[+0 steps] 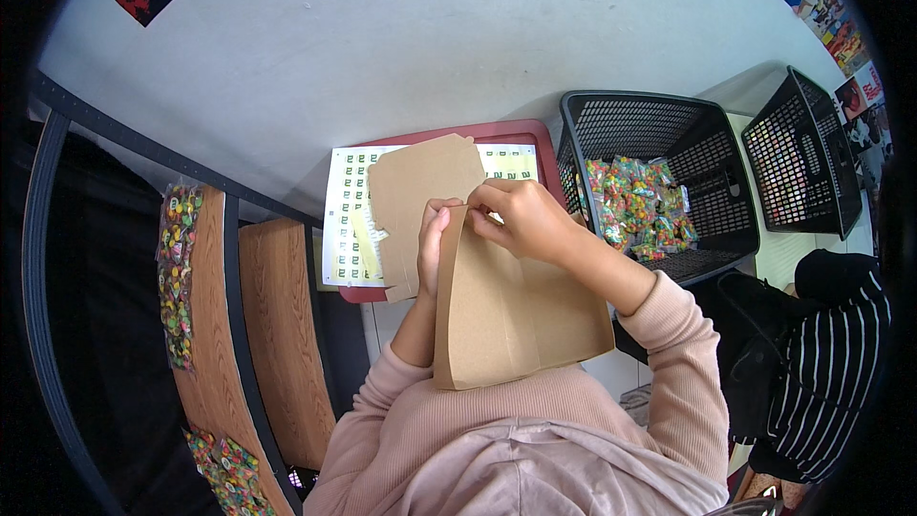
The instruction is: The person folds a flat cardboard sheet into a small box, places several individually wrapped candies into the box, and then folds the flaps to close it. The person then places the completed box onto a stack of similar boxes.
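A brown cardboard box (494,308), partly folded, stands against my torso. My left hand (434,240) grips its upper left edge, thumb outside along the narrow side panel. The bent fingers of my right hand (516,218) pinch at the top edge near that same corner; the fingertips are partly hidden. Beyond the box a flat die-cut cardboard piece (423,193) lies over printed sticker sheets (351,229) on a red tray (542,150).
Right of the tray, a black plastic basket (716,229) holds bagged colourful candies (637,204). Another black basket (802,165) stands farther right, near a person in striped clothing (831,365). At left, a wooden shelf (215,294) carries more candy bags (179,279).
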Tool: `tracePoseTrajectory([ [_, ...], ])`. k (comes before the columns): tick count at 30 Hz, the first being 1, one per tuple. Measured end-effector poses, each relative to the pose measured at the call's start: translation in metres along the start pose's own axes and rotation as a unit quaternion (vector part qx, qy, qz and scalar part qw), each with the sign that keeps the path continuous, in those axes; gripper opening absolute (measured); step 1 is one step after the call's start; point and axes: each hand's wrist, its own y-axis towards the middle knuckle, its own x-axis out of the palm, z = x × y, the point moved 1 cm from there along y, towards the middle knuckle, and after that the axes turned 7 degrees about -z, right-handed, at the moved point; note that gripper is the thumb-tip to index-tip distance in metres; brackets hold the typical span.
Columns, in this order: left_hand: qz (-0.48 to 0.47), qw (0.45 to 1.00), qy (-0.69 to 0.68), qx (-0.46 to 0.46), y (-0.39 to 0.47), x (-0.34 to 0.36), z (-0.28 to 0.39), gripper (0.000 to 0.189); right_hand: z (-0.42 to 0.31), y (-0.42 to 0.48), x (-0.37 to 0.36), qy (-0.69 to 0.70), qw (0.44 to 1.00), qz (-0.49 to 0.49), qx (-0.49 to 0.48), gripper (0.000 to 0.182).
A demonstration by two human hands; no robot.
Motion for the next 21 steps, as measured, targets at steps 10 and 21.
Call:
tracePoseTrajectory([
  [10,0.008,1.000,0.026,0.011,0.003,-0.005,-0.002,0.018,0.009,0.003,0.000,0.082,0.996,-0.002,0.014,0.007],
  [21,-0.045,0.998,-0.035,-0.007,0.005,-0.014,-0.010,0.034,0.016,0.008,0.000,0.102,0.994,0.025,0.019,0.006],
])
